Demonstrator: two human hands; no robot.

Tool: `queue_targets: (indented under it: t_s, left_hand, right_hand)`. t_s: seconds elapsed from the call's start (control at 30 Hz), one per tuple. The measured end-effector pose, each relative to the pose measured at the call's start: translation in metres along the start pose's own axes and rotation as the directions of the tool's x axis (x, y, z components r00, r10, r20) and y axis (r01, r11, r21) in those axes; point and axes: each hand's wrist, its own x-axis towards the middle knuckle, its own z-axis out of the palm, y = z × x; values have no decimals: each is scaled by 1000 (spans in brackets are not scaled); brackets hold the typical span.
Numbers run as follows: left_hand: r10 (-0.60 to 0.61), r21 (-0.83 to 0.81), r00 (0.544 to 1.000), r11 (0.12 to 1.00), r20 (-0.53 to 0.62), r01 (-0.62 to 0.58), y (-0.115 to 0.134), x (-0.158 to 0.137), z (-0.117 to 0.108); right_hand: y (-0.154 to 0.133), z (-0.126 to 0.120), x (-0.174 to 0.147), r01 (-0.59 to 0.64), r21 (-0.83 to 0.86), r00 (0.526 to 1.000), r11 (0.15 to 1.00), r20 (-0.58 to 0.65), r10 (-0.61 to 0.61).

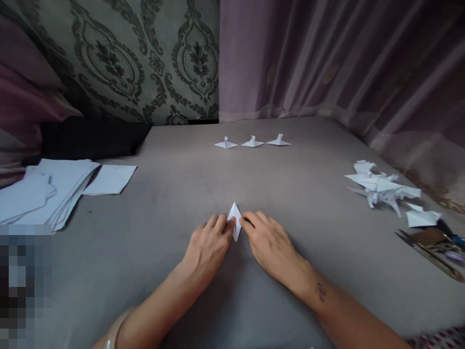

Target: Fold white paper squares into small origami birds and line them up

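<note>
A small white piece of folded paper (pixel 235 210), shaped like a narrow diamond, lies on the grey surface between my hands. A slit runs down its lower half. My left hand (pixel 210 242) grips its left edge, fingers curled and thumb tip resting on the paper. At the right edge, my right hand (pixel 268 241) pinches with the thumb and bent forefinger. The fingertips cover part of both side corners.
Three folded paper figures (pixel 253 141) stand in a row at the back. White paper sheets (pixel 72 184) are stacked at left. On the right lie a heap of paper figures (pixel 381 186) and scissors (pixel 428 254). Curtains (pixel 308 58) hang behind.
</note>
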Motion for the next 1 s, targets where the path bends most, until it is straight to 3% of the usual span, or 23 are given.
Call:
queue_targets:
  t_s: [0.23,0.37,0.43,0.5,0.6,0.73,0.87,0.93,1.0]
  left_hand:
    - [-47,-81,999,995,26,49,5,2,2]
    - [-66,-268,998,962,-25,57,-7,4,3]
    - [-92,-467,994,883,-66,51,-16,7,3]
    - [-199,-675,978,729,-54,111,-24,11,3]
    - [-367,-800,930,554,15,232,-30,16,5]
    - [-324,-804,943,580,-81,130,-27,18,10]
    - [-322,-827,943,552,-89,111,-23,20,20]
    - [-342,-851,937,511,-72,121,-22,22,25]
    - [-391,-905,916,416,-92,86,-21,23,27]
  right_hand:
    - [-3,-2,-3,14,-22,1000,1000,-12,-15]
    - [-1,0,-2,-6,50,999,999,-48,9]
    - [2,4,1,-41,120,995,992,-84,52]
    - [5,8,4,-89,201,985,975,-129,116]
    - [8,14,9,-145,315,966,938,-160,203]
    - [6,18,11,-153,356,952,922,-197,234]
    - [4,20,13,-138,397,949,907,-210,237]
    - [4,23,15,-118,446,942,887,-233,243]
    - [6,25,18,-89,523,920,848,-284,272]
